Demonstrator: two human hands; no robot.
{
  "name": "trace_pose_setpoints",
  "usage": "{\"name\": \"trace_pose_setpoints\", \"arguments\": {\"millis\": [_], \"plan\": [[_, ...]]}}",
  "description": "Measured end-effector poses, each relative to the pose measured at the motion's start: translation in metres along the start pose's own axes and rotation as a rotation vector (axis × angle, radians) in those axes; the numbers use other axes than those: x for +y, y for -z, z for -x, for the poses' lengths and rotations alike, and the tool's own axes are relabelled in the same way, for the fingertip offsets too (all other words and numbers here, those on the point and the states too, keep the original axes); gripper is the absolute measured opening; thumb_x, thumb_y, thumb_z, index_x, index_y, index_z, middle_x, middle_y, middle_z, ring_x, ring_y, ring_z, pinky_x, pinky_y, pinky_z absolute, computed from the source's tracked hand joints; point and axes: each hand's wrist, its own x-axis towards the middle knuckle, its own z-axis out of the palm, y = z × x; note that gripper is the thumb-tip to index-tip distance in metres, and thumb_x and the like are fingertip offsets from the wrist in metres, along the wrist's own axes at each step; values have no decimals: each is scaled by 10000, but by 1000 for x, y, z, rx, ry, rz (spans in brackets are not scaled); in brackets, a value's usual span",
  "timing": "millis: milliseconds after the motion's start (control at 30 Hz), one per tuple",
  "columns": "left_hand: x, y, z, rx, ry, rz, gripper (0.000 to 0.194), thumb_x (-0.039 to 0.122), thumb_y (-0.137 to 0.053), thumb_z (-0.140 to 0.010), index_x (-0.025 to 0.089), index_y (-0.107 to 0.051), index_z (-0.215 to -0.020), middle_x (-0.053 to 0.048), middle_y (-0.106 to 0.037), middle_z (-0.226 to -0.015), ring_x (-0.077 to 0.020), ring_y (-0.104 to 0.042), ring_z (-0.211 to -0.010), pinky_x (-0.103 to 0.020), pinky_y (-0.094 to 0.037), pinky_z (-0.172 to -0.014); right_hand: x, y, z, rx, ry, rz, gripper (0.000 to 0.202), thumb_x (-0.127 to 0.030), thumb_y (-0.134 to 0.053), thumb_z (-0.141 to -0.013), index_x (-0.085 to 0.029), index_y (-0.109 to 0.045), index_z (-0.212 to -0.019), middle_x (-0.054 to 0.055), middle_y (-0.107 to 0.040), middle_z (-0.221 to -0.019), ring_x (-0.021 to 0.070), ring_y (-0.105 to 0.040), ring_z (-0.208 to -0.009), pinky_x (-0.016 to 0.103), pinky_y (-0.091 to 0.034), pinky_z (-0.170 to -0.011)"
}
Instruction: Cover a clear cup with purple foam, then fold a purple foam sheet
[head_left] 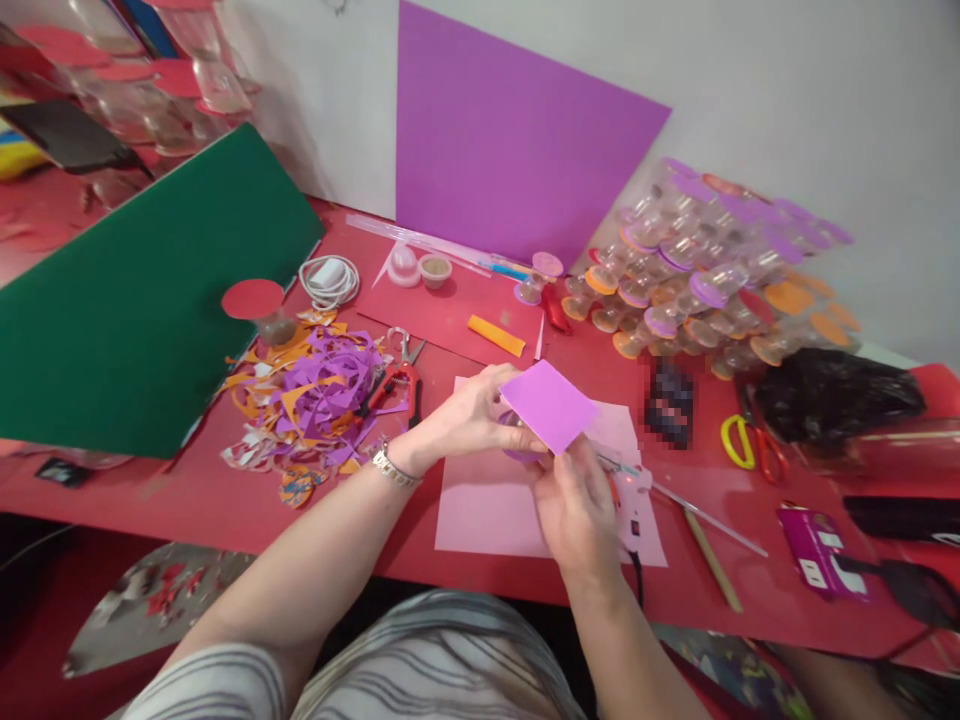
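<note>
While both hands meet over a pink sheet [480, 510] on the red table [187, 510], a purple square [550, 405] sits between them, raised and tilted, one corner at twelve o'clock and one near six. The left hand [480, 415] comes in at nine o'clock, thumb and fingers closed at the square's edge; a purple rim [517, 450] shows just below, its form mostly hidden. The right hand [577, 510] reaches up from five o'clock, its thumb against the near corner and the other fingers curled beneath, so that it pinches the square there.

Taking the square as the dial's centre, a glue gun [637, 480] lies between four and five, just beside the right hand, with a clear stick [709, 522] running out from it. A wooden stick [712, 560] rests beyond. At nine are red-handled shears [405, 380], then a heap of purple, orange and white scraps [322, 385]. An orange strip [496, 336] lies at eleven, a white charger [328, 278] at ten. A purple board [510, 140] leans on the wall at twelve. Stacked cups [690, 270] stand between one and two; yellow-handled scissors [739, 443] and a black bag [832, 400] lie around three.
</note>
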Motion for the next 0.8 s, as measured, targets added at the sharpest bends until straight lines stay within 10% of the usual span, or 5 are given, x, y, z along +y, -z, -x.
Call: {"name": "trace_pose_setpoints", "arguments": {"millis": [533, 800], "plan": [[12, -5, 2, -33, 22, 315, 678, 626, -887, -521, 161, -649, -953, -45, -679, -934, -221, -620, -965, -352, -479, -896, -10, -23, -11, -5, 14, -53, 370, -405, -718, -791, -278, -631, -1127, 54, -721, -1121, 248, -667, -1095, 514, -547, -958], [0, 3, -1, -7, -87, 127, 385, 479, -656, -886, 166, -633, -1109, -75, -664, -1090, -164, -616, -911, -290, -498, -812, -63, 0, -20, -73, 115, 195, 344, -523, -601, -857, -285, -671, -1094, 74, -719, -1138, 274, -710, -989, 525, -600, -841]]}}
